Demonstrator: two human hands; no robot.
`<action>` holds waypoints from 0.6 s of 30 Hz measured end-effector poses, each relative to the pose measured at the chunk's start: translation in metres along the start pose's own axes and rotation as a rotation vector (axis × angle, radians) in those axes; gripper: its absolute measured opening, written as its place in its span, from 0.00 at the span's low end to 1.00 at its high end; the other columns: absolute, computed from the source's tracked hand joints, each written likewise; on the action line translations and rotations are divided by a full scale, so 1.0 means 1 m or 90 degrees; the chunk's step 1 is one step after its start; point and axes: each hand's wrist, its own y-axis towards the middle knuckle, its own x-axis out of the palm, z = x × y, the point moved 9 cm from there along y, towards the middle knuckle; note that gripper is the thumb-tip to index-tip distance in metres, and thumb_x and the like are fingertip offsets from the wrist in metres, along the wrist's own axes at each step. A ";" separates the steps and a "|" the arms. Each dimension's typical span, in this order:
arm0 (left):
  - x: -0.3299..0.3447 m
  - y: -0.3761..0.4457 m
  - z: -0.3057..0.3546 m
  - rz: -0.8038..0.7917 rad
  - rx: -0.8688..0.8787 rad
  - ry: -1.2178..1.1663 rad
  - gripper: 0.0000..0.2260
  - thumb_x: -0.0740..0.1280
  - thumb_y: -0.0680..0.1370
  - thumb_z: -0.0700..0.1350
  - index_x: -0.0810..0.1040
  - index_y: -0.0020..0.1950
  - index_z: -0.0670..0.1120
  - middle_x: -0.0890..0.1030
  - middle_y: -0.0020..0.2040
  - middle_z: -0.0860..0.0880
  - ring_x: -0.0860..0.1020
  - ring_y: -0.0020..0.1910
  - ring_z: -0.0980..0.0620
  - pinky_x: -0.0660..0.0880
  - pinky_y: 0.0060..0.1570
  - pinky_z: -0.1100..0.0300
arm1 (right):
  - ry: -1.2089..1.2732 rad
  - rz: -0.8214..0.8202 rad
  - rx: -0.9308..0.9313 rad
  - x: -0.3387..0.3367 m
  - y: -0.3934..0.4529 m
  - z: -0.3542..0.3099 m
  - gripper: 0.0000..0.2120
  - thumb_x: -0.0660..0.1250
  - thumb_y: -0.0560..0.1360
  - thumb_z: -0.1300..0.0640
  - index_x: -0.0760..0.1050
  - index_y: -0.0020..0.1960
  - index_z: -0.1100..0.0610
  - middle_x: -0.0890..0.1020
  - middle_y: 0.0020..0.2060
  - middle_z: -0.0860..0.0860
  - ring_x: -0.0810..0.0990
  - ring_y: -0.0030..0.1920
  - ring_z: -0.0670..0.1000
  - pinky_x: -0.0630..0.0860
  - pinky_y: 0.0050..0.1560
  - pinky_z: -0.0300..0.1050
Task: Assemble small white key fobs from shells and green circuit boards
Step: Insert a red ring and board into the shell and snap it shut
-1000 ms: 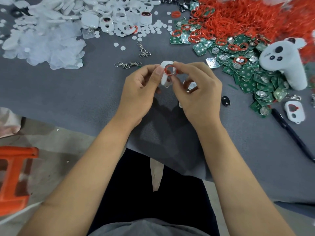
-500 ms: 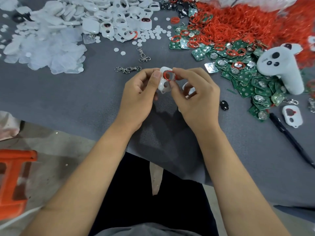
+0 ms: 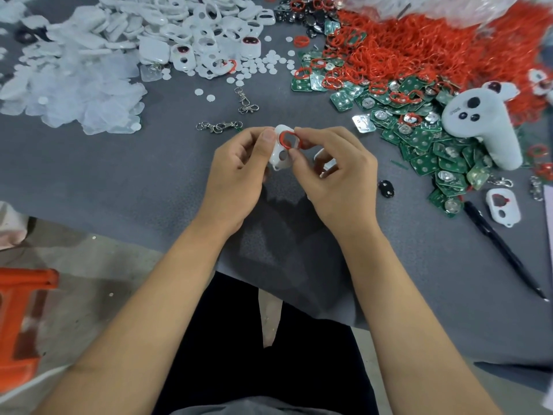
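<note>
Over the grey cloth, my left hand (image 3: 239, 169) grips a white key fob shell (image 3: 279, 157) with two holes, thumb on its upper left edge. My right hand (image 3: 335, 175) pinches a red rubber ring (image 3: 288, 139) against the shell's upper hole. Another white piece (image 3: 324, 163) shows inside my curled right fingers. Green circuit boards (image 3: 425, 139) lie heaped to the right, and white shells (image 3: 191, 31) are piled at the back.
Red rings (image 3: 419, 46) form a big heap at the back right. A white controller (image 3: 481, 127) lies on the boards. Metal clasps (image 3: 220, 126), a black button pad (image 3: 386, 188), a black pen (image 3: 502, 250), a shell with a red ring (image 3: 502, 206) and clear film pieces (image 3: 74, 94) lie around. An orange stool (image 3: 21, 327) stands lower left.
Both hands stay together at the same spot, working the red ring on the shell. The shell's lower hole now shows more plainly. The view has tilted slightly.
</note>
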 end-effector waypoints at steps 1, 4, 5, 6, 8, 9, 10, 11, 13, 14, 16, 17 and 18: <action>0.000 0.000 0.000 -0.001 0.000 -0.002 0.11 0.64 0.84 0.54 0.84 0.53 0.52 0.82 0.39 0.53 0.72 0.33 0.56 0.69 0.32 0.62 | 0.002 -0.002 0.001 0.000 0.000 0.000 0.09 0.75 0.76 0.61 0.86 0.56 0.56 0.84 0.47 0.49 0.78 0.37 0.45 0.75 0.39 0.39; 0.000 0.000 0.002 -0.005 -0.002 -0.008 0.10 0.63 0.85 0.51 0.84 0.53 0.51 0.82 0.38 0.55 0.72 0.32 0.59 0.69 0.32 0.66 | 0.007 -0.004 0.001 0.000 0.000 0.000 0.09 0.75 0.76 0.61 0.86 0.55 0.55 0.84 0.45 0.48 0.78 0.36 0.45 0.74 0.39 0.37; 0.000 0.000 0.002 -0.006 -0.003 -0.005 0.10 0.63 0.85 0.50 0.84 0.53 0.50 0.82 0.37 0.55 0.72 0.33 0.59 0.69 0.32 0.66 | 0.009 -0.004 0.004 0.000 0.000 0.000 0.09 0.75 0.75 0.60 0.86 0.55 0.54 0.84 0.45 0.48 0.78 0.36 0.46 0.74 0.39 0.37; 0.001 0.000 0.002 -0.006 -0.006 -0.002 0.10 0.63 0.85 0.49 0.84 0.53 0.50 0.81 0.37 0.55 0.72 0.33 0.58 0.69 0.32 0.65 | 0.011 -0.005 0.007 0.000 0.000 0.000 0.08 0.75 0.75 0.59 0.86 0.54 0.54 0.84 0.45 0.47 0.78 0.36 0.46 0.74 0.39 0.37; 0.002 0.001 0.002 -0.010 -0.009 0.011 0.11 0.62 0.86 0.49 0.84 0.54 0.48 0.81 0.38 0.54 0.72 0.35 0.57 0.69 0.32 0.63 | 0.012 -0.008 0.011 0.001 -0.001 0.000 0.07 0.75 0.75 0.58 0.86 0.53 0.53 0.84 0.44 0.47 0.79 0.35 0.47 0.75 0.38 0.40; 0.002 0.001 0.001 -0.013 -0.011 0.023 0.11 0.62 0.86 0.49 0.84 0.54 0.47 0.81 0.38 0.53 0.72 0.35 0.55 0.69 0.33 0.62 | 0.013 -0.010 0.012 0.001 -0.001 0.001 0.07 0.76 0.75 0.58 0.86 0.53 0.53 0.84 0.44 0.46 0.79 0.35 0.47 0.76 0.37 0.41; 0.002 0.001 0.001 -0.015 -0.011 0.036 0.12 0.62 0.86 0.49 0.84 0.54 0.47 0.81 0.38 0.51 0.72 0.36 0.53 0.68 0.32 0.60 | 0.015 -0.011 0.013 0.001 -0.001 0.002 0.07 0.76 0.75 0.57 0.86 0.53 0.52 0.84 0.44 0.46 0.79 0.35 0.48 0.76 0.37 0.43; 0.001 0.001 0.001 -0.017 -0.010 0.045 0.12 0.62 0.86 0.49 0.84 0.55 0.46 0.80 0.38 0.50 0.71 0.35 0.51 0.67 0.32 0.57 | 0.016 -0.011 0.017 0.001 -0.001 0.003 0.07 0.76 0.75 0.57 0.86 0.53 0.52 0.84 0.44 0.45 0.79 0.35 0.48 0.77 0.36 0.43; 0.002 0.001 0.002 -0.021 -0.003 0.061 0.13 0.62 0.86 0.50 0.83 0.54 0.46 0.80 0.37 0.50 0.71 0.35 0.51 0.67 0.33 0.56 | 0.022 -0.011 0.024 0.001 -0.001 0.006 0.06 0.76 0.75 0.57 0.86 0.52 0.52 0.84 0.43 0.45 0.79 0.35 0.49 0.76 0.36 0.43; 0.002 0.001 0.003 -0.023 0.002 0.068 0.12 0.62 0.86 0.50 0.83 0.54 0.47 0.81 0.37 0.52 0.72 0.35 0.53 0.68 0.33 0.58 | 0.026 -0.012 0.025 0.001 -0.001 0.007 0.06 0.76 0.76 0.57 0.86 0.52 0.52 0.84 0.43 0.45 0.79 0.35 0.48 0.76 0.36 0.41; 0.003 0.001 0.005 -0.026 0.010 0.085 0.11 0.61 0.86 0.50 0.83 0.54 0.50 0.82 0.38 0.57 0.74 0.35 0.59 0.70 0.37 0.62 | 0.031 -0.010 0.026 0.001 0.000 0.007 0.05 0.77 0.76 0.57 0.86 0.52 0.53 0.84 0.42 0.46 0.79 0.36 0.47 0.74 0.38 0.37; 0.002 0.001 0.005 -0.026 0.015 0.094 0.11 0.61 0.86 0.50 0.82 0.54 0.51 0.82 0.38 0.59 0.75 0.36 0.61 0.71 0.38 0.64 | 0.030 -0.007 0.025 0.001 0.000 0.007 0.05 0.77 0.76 0.57 0.86 0.51 0.53 0.84 0.42 0.46 0.79 0.37 0.46 0.73 0.39 0.35; 0.002 0.001 0.006 -0.027 0.021 0.101 0.10 0.61 0.86 0.50 0.82 0.54 0.51 0.82 0.38 0.60 0.75 0.36 0.62 0.71 0.39 0.65 | 0.031 -0.004 0.026 0.000 0.000 0.008 0.04 0.77 0.76 0.57 0.86 0.51 0.54 0.84 0.42 0.46 0.79 0.38 0.45 0.72 0.39 0.33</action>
